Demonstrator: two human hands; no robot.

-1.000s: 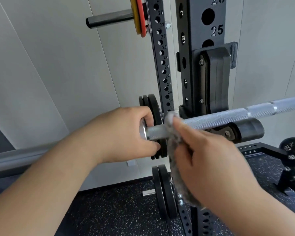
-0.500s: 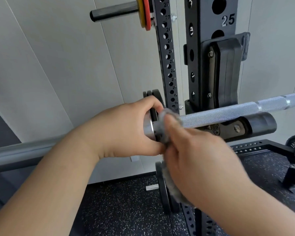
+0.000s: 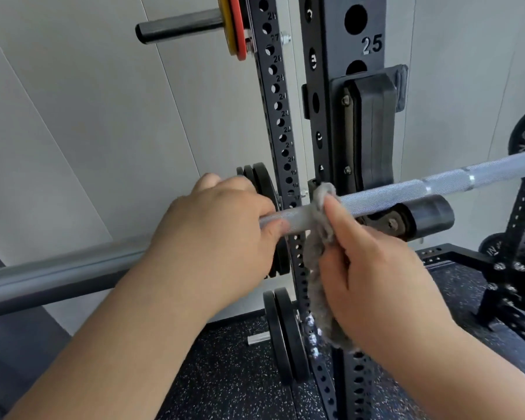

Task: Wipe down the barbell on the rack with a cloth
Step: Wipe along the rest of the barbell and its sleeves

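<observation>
The barbell (image 3: 385, 199) lay across the black rack upright (image 3: 334, 116), resting at the J-hook (image 3: 373, 128) and running up to the right, its knurled shaft bare on that side. Half a second before, the grey cloth (image 3: 322, 237) had been bunched hard against the inner collar, touching the left fingers; now it had slid a little to the right along the shaft, leaving a short bare stretch between the two hands, so the collar end looked done and the stroke appeared to be heading outward along the knurling. The right hand (image 3: 376, 268) was closed on the cloth, fingers pinching it over the bar with the loose end hanging below the palm. The left hand (image 3: 222, 237) was curled round the bar just beside the weight plates (image 3: 262, 183), steadying it, wrist bent and forearm reaching in from the lower left.
</observation>
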